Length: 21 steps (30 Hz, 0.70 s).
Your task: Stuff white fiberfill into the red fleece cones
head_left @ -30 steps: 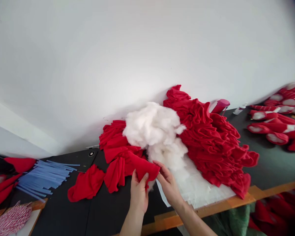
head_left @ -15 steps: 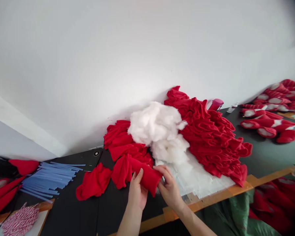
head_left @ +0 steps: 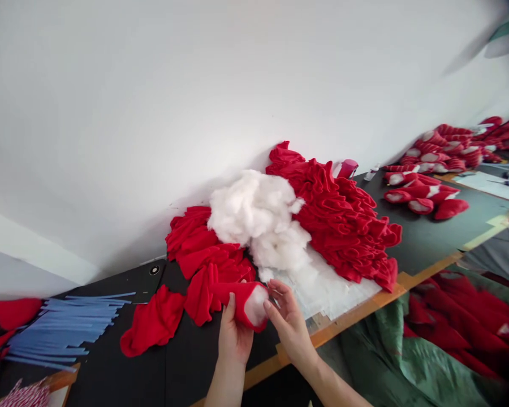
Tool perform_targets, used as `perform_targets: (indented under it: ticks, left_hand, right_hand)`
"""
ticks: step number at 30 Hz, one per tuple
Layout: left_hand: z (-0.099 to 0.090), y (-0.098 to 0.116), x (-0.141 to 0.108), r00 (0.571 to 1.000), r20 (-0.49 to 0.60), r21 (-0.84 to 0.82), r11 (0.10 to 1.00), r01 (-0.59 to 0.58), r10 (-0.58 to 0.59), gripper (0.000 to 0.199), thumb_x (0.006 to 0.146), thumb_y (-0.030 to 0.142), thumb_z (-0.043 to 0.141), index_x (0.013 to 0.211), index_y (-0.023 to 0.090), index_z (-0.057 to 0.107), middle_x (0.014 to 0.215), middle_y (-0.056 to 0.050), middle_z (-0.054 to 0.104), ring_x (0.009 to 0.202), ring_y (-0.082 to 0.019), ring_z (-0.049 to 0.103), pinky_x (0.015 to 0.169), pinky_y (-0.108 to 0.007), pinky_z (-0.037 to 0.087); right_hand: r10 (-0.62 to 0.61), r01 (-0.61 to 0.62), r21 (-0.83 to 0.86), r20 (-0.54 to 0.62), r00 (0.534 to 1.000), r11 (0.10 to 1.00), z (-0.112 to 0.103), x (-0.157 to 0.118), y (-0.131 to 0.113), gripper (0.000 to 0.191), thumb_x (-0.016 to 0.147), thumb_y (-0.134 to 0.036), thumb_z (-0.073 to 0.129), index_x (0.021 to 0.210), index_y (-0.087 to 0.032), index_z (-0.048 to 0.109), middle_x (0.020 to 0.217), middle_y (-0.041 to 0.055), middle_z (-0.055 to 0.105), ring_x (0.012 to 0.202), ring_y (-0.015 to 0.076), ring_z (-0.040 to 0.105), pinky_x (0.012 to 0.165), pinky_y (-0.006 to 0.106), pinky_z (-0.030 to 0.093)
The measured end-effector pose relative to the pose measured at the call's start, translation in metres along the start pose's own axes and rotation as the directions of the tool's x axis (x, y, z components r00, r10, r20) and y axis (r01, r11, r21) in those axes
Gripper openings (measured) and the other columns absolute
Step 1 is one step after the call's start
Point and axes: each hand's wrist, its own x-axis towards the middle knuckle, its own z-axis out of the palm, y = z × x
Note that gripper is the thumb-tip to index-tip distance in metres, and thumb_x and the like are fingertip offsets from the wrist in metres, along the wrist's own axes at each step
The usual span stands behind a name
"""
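Note:
My left hand (head_left: 236, 333) is wrapped round a red fabric tube (head_left: 244, 297), thumb on top. The tube's open end faces me and is filled with white stuffing (head_left: 255, 307). My right hand (head_left: 289, 322) is at that end, its thumb and curled fingers at the right side of the rim. Right behind the tube lie a pile of limp red fabric pieces (head_left: 193, 237) and a fluffy heap of white fibre filling (head_left: 252, 206). Another red fabric piece (head_left: 155, 321) rests on the black table, left of my hands.
A large red fabric pile (head_left: 343, 226) stands right of the filling, beside clear plastic sheeting (head_left: 339, 291). Blue strips (head_left: 68, 328) and striped cord (head_left: 23, 394) lie left. Stuffed red pieces (head_left: 424, 195) lie far right. Below the taped table edge (head_left: 365, 314) hangs a green sack (head_left: 377, 350).
The tube's open end has turned towards me, so the white stuffing inside shows. My right hand stays at the rim. The view has swung right.

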Motion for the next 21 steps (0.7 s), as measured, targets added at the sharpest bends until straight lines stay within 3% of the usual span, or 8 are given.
perform_targets:
  ticks: [2,4,7,8,10,13,17,21]
  left_hand:
    - [0.001,-0.003,-0.001,0.999,0.02,-0.005,1.0,-0.027,0.027,0.034,0.083,0.03,0.065,0.115,0.017,0.063,0.113,-0.013,0.067,0.11,-0.028,0.06,0.094,-0.039,0.05]
    - [0.003,-0.006,-0.005,0.995,0.065,0.044,0.996,-0.075,0.072,0.038,0.077,0.027,0.072,0.113,0.017,0.064,0.115,-0.012,0.066,0.111,-0.027,0.059,0.094,-0.035,0.05]
    - [0.007,-0.007,-0.011,0.987,0.108,0.147,0.98,-0.137,0.122,0.044,0.071,0.021,0.078,0.113,0.018,0.064,0.119,-0.012,0.065,0.113,-0.027,0.058,0.092,-0.032,0.051]
    - [0.007,-0.007,-0.011,0.986,0.099,0.166,0.974,-0.152,0.137,0.046,0.07,0.02,0.078,0.114,0.019,0.063,0.119,-0.011,0.065,0.113,-0.027,0.058,0.092,-0.032,0.051]
    - [0.008,-0.005,-0.01,0.983,0.053,0.181,0.966,-0.182,0.176,0.05,0.068,0.019,0.08,0.115,0.02,0.062,0.115,-0.01,0.066,0.109,-0.027,0.06,0.091,-0.034,0.051]
    - [0.011,-0.008,-0.003,0.967,-0.014,0.207,0.947,-0.245,0.254,0.055,0.065,0.019,0.082,0.115,0.021,0.06,0.104,-0.008,0.07,0.098,-0.026,0.066,0.087,-0.037,0.053]
    - [0.017,-0.019,0.006,0.957,-0.017,0.208,0.938,-0.278,0.288,0.044,0.064,0.02,0.082,0.104,0.019,0.064,0.095,-0.007,0.071,0.09,-0.025,0.068,0.083,-0.034,0.054]
    - [0.018,-0.017,0.01,0.981,-0.064,0.14,0.975,-0.173,0.183,0.032,0.071,0.022,0.078,0.1,0.02,0.065,0.099,-0.008,0.071,0.094,-0.025,0.066,0.083,-0.034,0.054]
  right_hand:
    - [-0.172,0.163,-0.183,-0.035,0.985,0.97,0.002,-0.003,-0.001,0.018,0.086,-0.022,0.055,0.102,-0.026,0.063,0.105,0.0081,0.062,0.095,0.0216,0.062,0.082,0.036,0.054]
    - [-0.311,0.319,-0.304,0.076,0.947,0.898,0.006,-0.003,-0.003,0.022,0.086,-0.016,0.053,0.098,-0.026,0.068,0.102,0.0089,0.063,0.096,0.0231,0.061,0.085,0.039,0.053]
    - [-0.354,0.411,-0.28,0.233,0.906,0.868,0.009,0.002,-0.009,0.031,0.085,-0.014,0.051,0.107,-0.027,0.069,0.105,0.0099,0.066,0.101,0.0256,0.06,0.089,0.042,0.052]
    - [-0.313,0.373,-0.237,0.256,0.915,0.897,0.008,0.004,-0.012,0.03,0.085,-0.016,0.051,0.106,-0.027,0.069,0.106,0.0097,0.066,0.101,0.0256,0.06,0.089,0.041,0.052]
    - [-0.142,0.177,-0.112,0.269,0.953,0.978,0.005,0.01,-0.019,0.028,0.089,-0.02,0.047,0.105,-0.026,0.069,0.108,0.0086,0.066,0.1,0.0239,0.063,0.087,0.038,0.053]
    - [0.113,-0.134,0.066,0.261,0.959,0.989,0.003,0.017,-0.024,0.025,0.09,-0.032,0.05,0.105,-0.023,0.068,0.105,0.0071,0.068,0.095,0.0226,0.065,0.086,0.037,0.053]
    - [0.218,-0.23,0.142,0.093,0.972,0.963,0.009,0.023,-0.016,0.026,0.079,-0.041,0.066,0.093,-0.019,0.067,0.091,0.0069,0.071,0.089,0.0245,0.066,0.084,0.039,0.053]
    - [0.373,-0.361,0.33,0.029,0.928,0.872,0.009,0.025,-0.007,0.03,0.073,-0.048,0.07,0.082,-0.02,0.064,0.076,0.004,0.07,0.072,0.0227,0.066,0.07,0.037,0.055]
